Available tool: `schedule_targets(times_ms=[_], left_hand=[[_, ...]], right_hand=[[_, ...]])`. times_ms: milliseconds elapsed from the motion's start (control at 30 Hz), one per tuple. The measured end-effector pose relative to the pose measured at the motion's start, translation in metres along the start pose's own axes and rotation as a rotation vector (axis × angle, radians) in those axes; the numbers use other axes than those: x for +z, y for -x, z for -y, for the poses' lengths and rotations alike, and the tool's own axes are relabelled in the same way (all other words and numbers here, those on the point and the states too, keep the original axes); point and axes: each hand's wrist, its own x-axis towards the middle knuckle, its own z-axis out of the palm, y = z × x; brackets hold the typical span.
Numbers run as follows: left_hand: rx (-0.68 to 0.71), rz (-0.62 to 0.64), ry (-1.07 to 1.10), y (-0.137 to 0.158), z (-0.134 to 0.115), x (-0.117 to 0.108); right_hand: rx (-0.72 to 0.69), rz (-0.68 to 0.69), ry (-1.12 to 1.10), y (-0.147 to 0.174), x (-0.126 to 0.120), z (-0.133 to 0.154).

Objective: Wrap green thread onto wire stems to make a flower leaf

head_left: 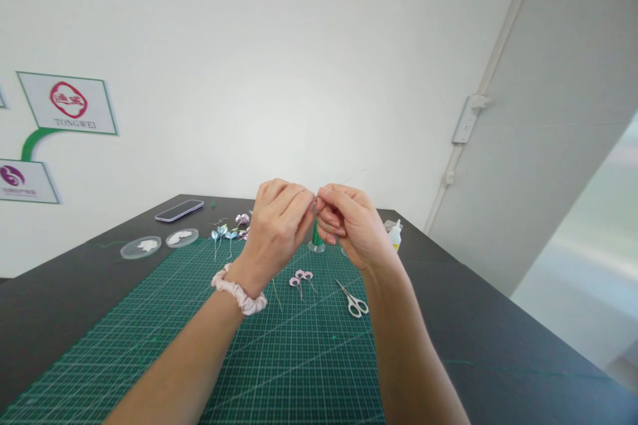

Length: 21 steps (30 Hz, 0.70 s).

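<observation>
My left hand (279, 222), with a pale scrunchie (239, 291) on its wrist, is raised above the mat, its fingers pinched together. Its fingertips meet those of my right hand (353, 222), which is closed in a pinch too. A very thin wire (355, 176) sticks out above my right hand; what lies between the fingertips is too small to make out. Below them, several pink petal pieces on wire stems (300, 275) lie on the green cutting mat (299, 358). White-handled scissors (355, 304) rest near my right forearm. A thin yellowish strand (277, 295) shows beneath my left hand.
Behind my hands stands a green spool (318, 239), partly hidden. Blue wired flowers (224, 234) and purple ones (242, 219) lie farther left. Two shallow dishes (124, 252) hold white pieces, near a phone (179, 210). A glue bottle (395, 236) stands right, on the dark table (478, 325).
</observation>
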Motion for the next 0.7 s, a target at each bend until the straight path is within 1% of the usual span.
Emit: schedule_targets(times_ms=[100, 167, 200, 267, 367, 433, 567, 700], left_hand=[[0.018, -0.007, 0.005, 0.000, 0.000, 0.001], [-0.017, -0.002, 0.050, 0.000, -0.001, 0.001], [-0.058, 0.007, 0.102, 0.000, -0.001, 0.001], [-0.203, 0.042, 0.269, 0.000, -0.002, 0.000], [-0.502, 0.129, 0.603, -0.001, -0.002, -0.001], [-0.660, 0.189, 0.811, -0.002, -0.002, 0.000], [-0.855, 0.277, 1.124, -0.004, -0.001, 0.002], [-0.964, 0.267, 1.290, -0.006, 0.000, -0.001]], right_hand=[[-0.006, -0.035, 0.015, -0.001, 0.000, -0.001], [-0.018, -0.052, 0.035, -0.001, 0.001, -0.001], [-0.024, -0.057, 0.045, -0.001, 0.001, -0.001], [-0.034, -0.062, 0.065, -0.001, 0.001, -0.002], [-0.043, -0.058, 0.090, -0.001, -0.001, -0.003], [-0.053, -0.047, 0.111, -0.001, -0.003, -0.004], [-0.076, 0.006, 0.176, -0.001, -0.008, -0.006], [-0.099, 0.048, 0.279, -0.001, -0.010, -0.007]])
